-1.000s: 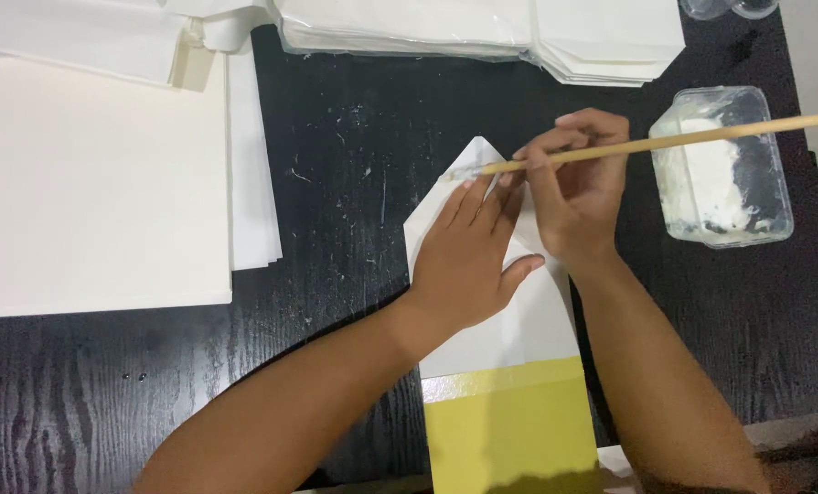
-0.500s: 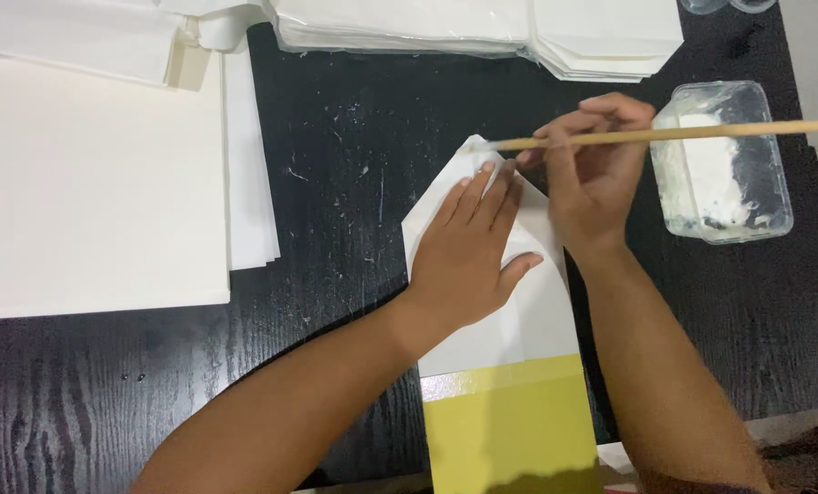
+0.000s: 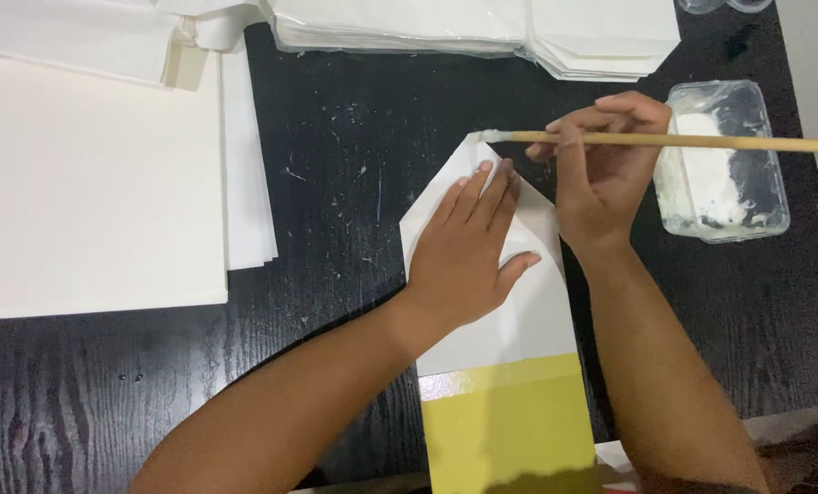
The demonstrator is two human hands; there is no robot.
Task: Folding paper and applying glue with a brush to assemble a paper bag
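Observation:
A folded paper piece, white with a yellow lower part, lies on the black table, its pointed flap aimed away from me. My left hand lies flat on the white part, fingers spread toward the tip. My right hand grips a thin wooden stick held level. The stick's white, paste-covered end touches the tip of the flap.
A clear plastic tub of white paste sits right of my right hand. A stack of large white sheets fills the left side. Piles of folded white paper line the far edge. The table's edge runs down the right.
My right hand has drawn the stick's end leftward and upward along the flap's right edge, from near the fingers to the tip. My left hand has stayed put.

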